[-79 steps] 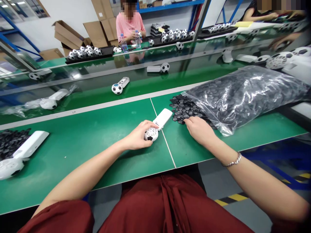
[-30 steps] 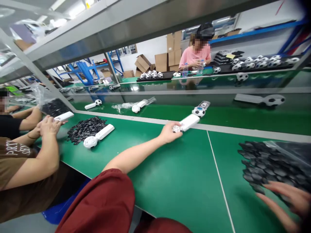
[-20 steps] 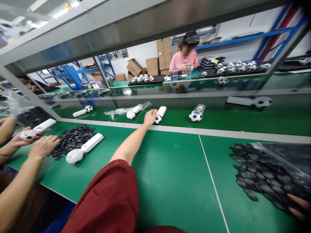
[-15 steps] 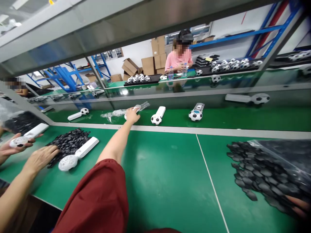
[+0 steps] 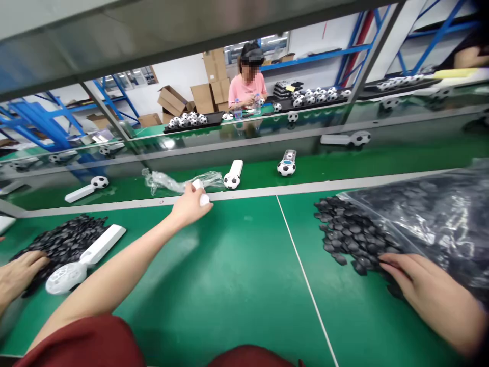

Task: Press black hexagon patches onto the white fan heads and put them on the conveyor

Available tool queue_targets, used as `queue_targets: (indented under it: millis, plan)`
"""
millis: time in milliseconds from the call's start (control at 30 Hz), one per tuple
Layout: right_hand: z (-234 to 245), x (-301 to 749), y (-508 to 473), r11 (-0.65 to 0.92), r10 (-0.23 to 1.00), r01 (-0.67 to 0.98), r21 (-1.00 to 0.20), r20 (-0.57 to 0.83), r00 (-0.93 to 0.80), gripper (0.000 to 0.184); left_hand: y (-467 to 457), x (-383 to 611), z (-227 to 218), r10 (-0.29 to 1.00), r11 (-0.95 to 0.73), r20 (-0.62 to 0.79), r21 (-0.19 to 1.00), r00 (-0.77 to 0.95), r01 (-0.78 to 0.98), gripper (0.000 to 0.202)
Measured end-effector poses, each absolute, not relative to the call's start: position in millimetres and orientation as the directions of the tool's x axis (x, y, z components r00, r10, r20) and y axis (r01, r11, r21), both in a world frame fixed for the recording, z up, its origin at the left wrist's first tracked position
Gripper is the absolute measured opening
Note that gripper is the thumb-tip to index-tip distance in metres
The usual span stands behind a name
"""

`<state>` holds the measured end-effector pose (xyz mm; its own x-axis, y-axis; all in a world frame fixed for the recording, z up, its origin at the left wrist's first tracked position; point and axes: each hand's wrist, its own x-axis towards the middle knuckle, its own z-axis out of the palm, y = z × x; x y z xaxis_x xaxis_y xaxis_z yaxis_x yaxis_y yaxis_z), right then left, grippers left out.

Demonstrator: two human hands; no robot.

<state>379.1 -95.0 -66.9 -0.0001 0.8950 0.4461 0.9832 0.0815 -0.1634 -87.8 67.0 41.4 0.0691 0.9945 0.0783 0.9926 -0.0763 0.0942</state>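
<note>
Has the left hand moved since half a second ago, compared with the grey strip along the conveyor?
Yes. The left hand was over the conveyor beyond the grey strip; now it is back at the strip, nearer the person, gripping a white fan.

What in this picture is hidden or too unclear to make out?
Head view, the only one:
- The white gadget in the left hand: fingers cover most of it, and its clear plastic wrap blurs the rest.
- The right hand: fingertips are buried in the black pieces, so whether it holds one is unclear.
- The bag: cut off by the right edge.
- A co-worker's hand: arm cut off at the left edge.
</note>
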Motion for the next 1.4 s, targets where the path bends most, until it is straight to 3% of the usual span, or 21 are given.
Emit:
queue_targets:
  millis: [133,267,367,467,700,800,867,967,1067,1133,1233,1300,1400]
  plan:
    - [-42,358,-98,0.17,0.897,0.966,-0.195,0.437,-0.069,0.043,9,-56,42,0.945,-0.302,-0.103,0.092,0.311,0.949,0.056]
    - [-32,339,-102,0.083,0.905,0.9,-0.427,0.41,0.111,0.038,4,-49,42,0.763,-0.593,-0.245,0.103,0.599,0.798,0.067]
    - [-28,329,-107,0.101,0.918,0.82,-0.564,0.371,0.142,0.034,19,-49,42,0.673,-0.721,-0.194,0.043,0.714,0.691,0.063]
    - [-22,320,-112,0.165,0.923,0.768,-0.62,0.371,0.102,0.028,21,-41,43,0.652,-0.755,-0.096,0.005,0.752,0.656,0.057]
    - [-8,295,-117,0.294,0.926,0.678,-0.674,0.377,-0.028,0.016,-34,26,26,0.557,-0.829,0.123,0.131,0.821,0.543,0.07]
    - [-2,280,-118,0.332,0.92,0.647,-0.687,0.386,-0.062,0.012,-47,44,12,0.558,-0.817,0.092,0.234,0.825,0.526,0.078]
    - [3,266,-119,0.438,0.88,0.634,-0.637,0.447,-0.159,0.007,-50,41,7,0.575,-0.801,0.084,0.264,0.814,0.538,0.088]
    - [9,241,-117,0.658,0.748,0.55,-0.513,0.527,-0.403,0.007,-50,17,12,0.671,-0.739,0.123,0.185,0.731,0.648,0.096]
    - [9,217,-106,0.762,0.648,0.475,-0.441,0.489,-0.585,0.008,-46,-17,23,0.844,-0.535,0.081,0.061,0.53,0.843,0.096]
    - [6,207,-96,0.747,0.661,0.498,-0.439,0.415,-0.625,0.008,-39,-40,28,0.923,-0.374,-0.081,0.039,0.376,0.926,0.08]
    - [0,204,-87,0.684,0.72,0.557,-0.47,0.318,-0.617,0.008,-24,-73,35,0.938,-0.237,-0.25,0.042,0.24,0.971,0.034]
    - [-4,206,-86,0.667,0.736,0.574,-0.474,0.299,-0.608,0.007,-12,-91,47,0.967,-0.185,-0.173,0.019,0.186,0.982,0.019]
    - [-8,208,-89,0.68,0.73,0.589,-0.437,0.326,-0.601,0.009,12,-112,83,0.993,-0.072,0.089,0.004,0.071,0.997,0.021]
